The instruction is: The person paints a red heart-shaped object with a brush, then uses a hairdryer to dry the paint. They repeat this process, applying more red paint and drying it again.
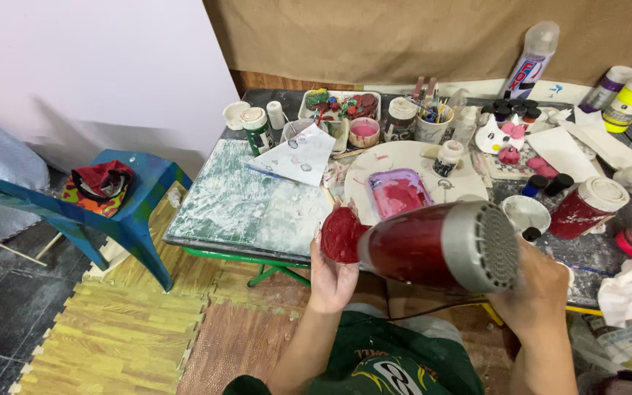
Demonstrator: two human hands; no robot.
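Holding red painted piece (342, 234) in left hand (330, 281), right hand (532, 292) clasping hairdryer (437, 245)

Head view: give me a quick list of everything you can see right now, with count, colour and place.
Hair dryer: one, red with silver rear grille, in the right hand, nozzle towards the left hand.
Painted piece: one, red, in the left hand at the nozzle.
Round palette: one, white with a pink paint tray, table centre.
Paint jar: one, red with white lid, table right.
Spray can: one, white, back of the table.
Brush cup: one, white, behind the palette.
Paper sheet: one, white, table left.
Table: one, paint-smeared top.
Chair: one, blue, left, red cloth on the seat.
Floor mats: several, wood pattern.
Left hand: holds the piece.
Right hand: grips the dryer.
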